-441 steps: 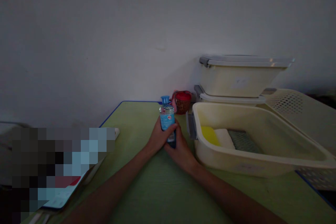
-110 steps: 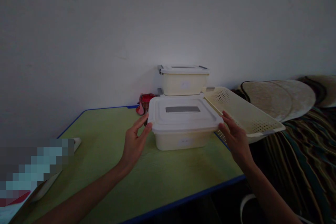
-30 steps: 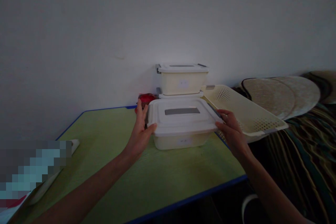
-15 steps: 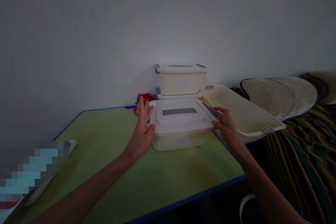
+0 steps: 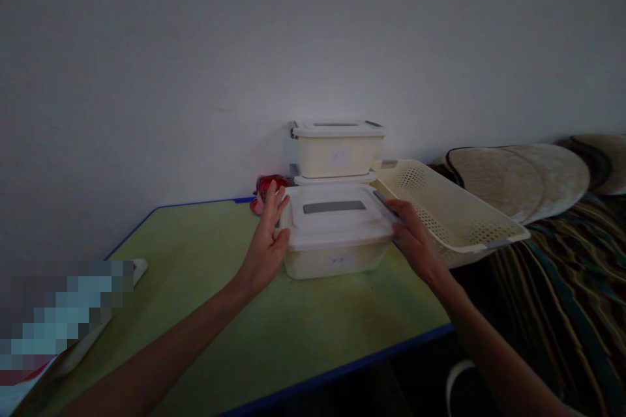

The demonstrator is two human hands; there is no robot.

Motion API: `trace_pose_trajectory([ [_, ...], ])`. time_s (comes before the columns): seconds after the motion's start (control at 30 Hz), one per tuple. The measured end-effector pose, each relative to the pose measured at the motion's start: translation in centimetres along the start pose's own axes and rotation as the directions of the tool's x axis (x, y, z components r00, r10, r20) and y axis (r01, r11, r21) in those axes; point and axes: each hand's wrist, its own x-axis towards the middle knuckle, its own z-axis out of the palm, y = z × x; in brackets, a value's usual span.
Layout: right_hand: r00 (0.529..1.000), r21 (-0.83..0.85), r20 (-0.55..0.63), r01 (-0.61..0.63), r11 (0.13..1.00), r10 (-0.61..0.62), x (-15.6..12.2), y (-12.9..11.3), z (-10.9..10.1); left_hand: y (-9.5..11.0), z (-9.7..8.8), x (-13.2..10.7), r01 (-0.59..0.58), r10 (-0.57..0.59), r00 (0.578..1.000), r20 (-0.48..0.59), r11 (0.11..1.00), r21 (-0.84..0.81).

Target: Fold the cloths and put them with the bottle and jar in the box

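Observation:
A cream storage box (image 5: pixel 337 262) with a white lid (image 5: pixel 337 225) and a grey lid handle (image 5: pixel 334 206) stands upright on the green table (image 5: pixel 195 241). My left hand (image 5: pixel 267 238) holds its left side, fingers stretched along the side and thumb at the lid's front corner. My right hand (image 5: pixel 413 234) is at the opposite side, its fingers closed over the grey side latch (image 5: pixel 385 202) and lid edge. The left latch is mostly hidden behind my left hand. A similar lidded box (image 5: pixel 340 153) sits on another white lid (image 5: pixel 335 178) right behind.
A cream perforated basket (image 5: pixel 454 202) stands to the right beside striped fabric (image 5: pixel 577 287) and a rolled beige cushion (image 5: pixel 518 179). Red items (image 5: pixel 259 199) lie behind my left hand. A pixelated flat object (image 5: pixel 73 319) lies at the left. The wall (image 5: pixel 195 78) closes off the back.
My right hand has shifted slightly left, and its fingers now lie over the right latch, which stuck out farther before. My left hand stays against the box, almost unmoved.

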Motion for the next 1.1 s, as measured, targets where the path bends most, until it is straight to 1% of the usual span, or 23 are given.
trace_pose_trajectory([
  [0.13,1.0,0.084,-0.002,-0.008,0.996,0.008,0.7,1.0,-0.5,-0.3,-0.2,0.7,0.007,-0.005,0.999,0.045,0.999,-0.035],
  [0.27,0.998,0.06,0.033,-0.047,0.997,0.045,1.6,1.9,-1.8,-1.0,0.6,1.6,-0.012,0.016,0.996,0.083,0.998,-0.057],
  [0.37,0.996,0.034,0.052,-0.073,0.997,0.072,2.4,2.4,-2.9,-1.6,1.3,2.1,-0.028,0.03,0.995,0.094,0.999,-0.023],
  [0.43,0.995,0.02,0.05,-0.084,0.996,0.083,3.1,2.4,-3.5,-1.8,1.5,2.5,-0.033,0.031,0.993,0.112,0.999,0.016],
  [0.53,0.996,-0.021,0.011,-0.086,0.996,0.087,5.1,2.1,-4.1,-1.9,1.1,4.3,-0.025,0.013,0.995,0.101,0.993,0.117],
  [0.57,0.997,-0.035,-0.013,-0.08,0.996,0.079,6.0,2.0,-4.2,-1.8,0.8,5.3,-0.023,0.011,0.997,0.076,0.986,0.164],
  [0.63,0.998,-0.091,-0.001,-0.059,0.994,0.059,8.3,2.0,-4.2,-1.7,0.1,7.7,-0.006,0.006,1.0,0.003,0.958,0.287],
  [0.67,0.999,-0.106,0.012,-0.043,0.993,0.044,9.5,2.2,-4.1,-1.7,-0.3,9.1,-0.006,0.016,1.0,-0.026,0.939,0.344],
  [0.7,0.999,-0.11,0.015,-0.041,0.993,0.043,10.7,2.4,-4.0,-1.7,-0.7,10.5,0.001,0.011,1.0,-0.026,0.919,0.395],
  [0.77,0.997,-0.078,0.049,-0.055,0.995,0.059,13.0,3.0,-3.5,-2.2,-1.5,13.0,0.041,-0.045,0.999,-0.004,0.876,0.48],
  [0.87,0.992,-0.029,0.102,-0.069,0.997,0.072,15.5,4.1,-2.3,-3.5,-2.1,15.5,0.123,-0.158,0.987,0.022,0.84,0.528],
  [0.9,0.991,-0.022,0.117,-0.069,0.997,0.071,16.1,4.4,-1.7,-4.1,-2.1,16.0,0.119,-0.167,0.985,0.043,0.84,0.53],
  [0.93,0.989,-0.015,0.132,-0.068,0.998,0.07,16.6,4.7,-1.2,-4.6,-2.1,16.4,0.1,-0.164,0.983,0.077,0.843,0.529],
  [1.03,0.979,0.015,0.194,-0.069,0.997,0.065,17.5,5.5,0.2,-6.3,-1.3,17.0,-0.021,-0.11,0.965,0.239,0.873,0.488],
  [1.1,0.974,0.038,0.219,-0.072,0.997,0.063,18.0,6.1,0.9,-7.2,-0.7,17.2,-0.074,-0.073,0.951,0.299,0.889,0.452],
])
